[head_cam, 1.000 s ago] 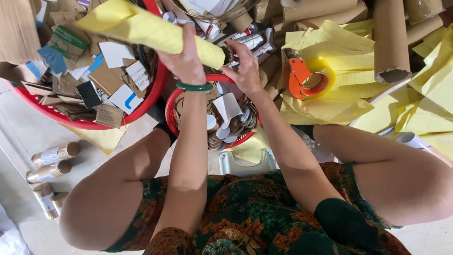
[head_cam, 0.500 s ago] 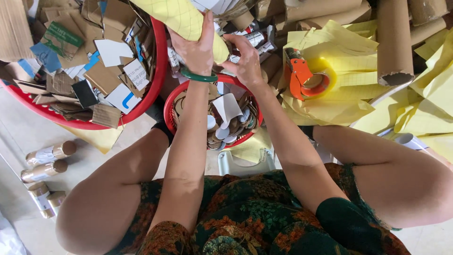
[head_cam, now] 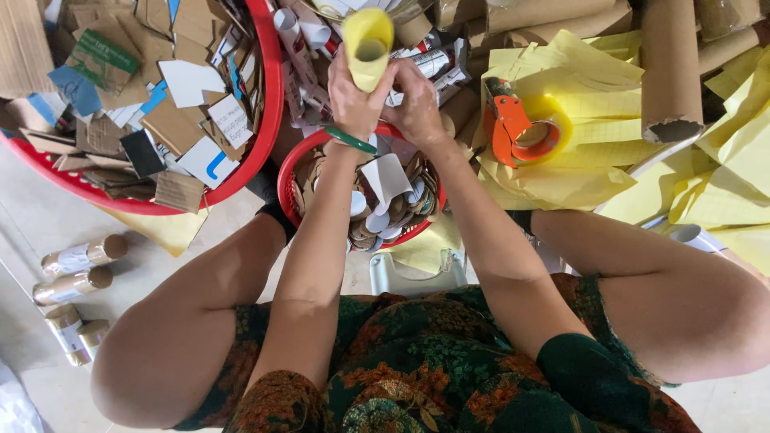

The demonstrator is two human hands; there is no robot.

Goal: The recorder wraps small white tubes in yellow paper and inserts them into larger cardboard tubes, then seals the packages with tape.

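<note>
A yellow paper-wrapped tube [head_cam: 367,44] stands end-on to the camera, its open mouth facing me. My left hand [head_cam: 353,100], with a green bangle at the wrist, grips its left side. My right hand [head_cam: 417,100] holds its right side, fingers pressed on the wrap. Both hands hover above a small red basket [head_cam: 285,180] filled with round cardboard discs and paper scraps.
A large red basin [head_cam: 265,104] of cardboard offcuts sits at left. An orange tape dispenser [head_cam: 521,128] lies on yellow paper sheets [head_cam: 722,160] at right. Brown cardboard tubes [head_cam: 670,68] lie beyond. Several short taped tubes [head_cam: 76,273] rest on the floor at left.
The yellow tube swung from lying sideways at the upper left to standing end-on between both hands; my right hand has come onto it.
</note>
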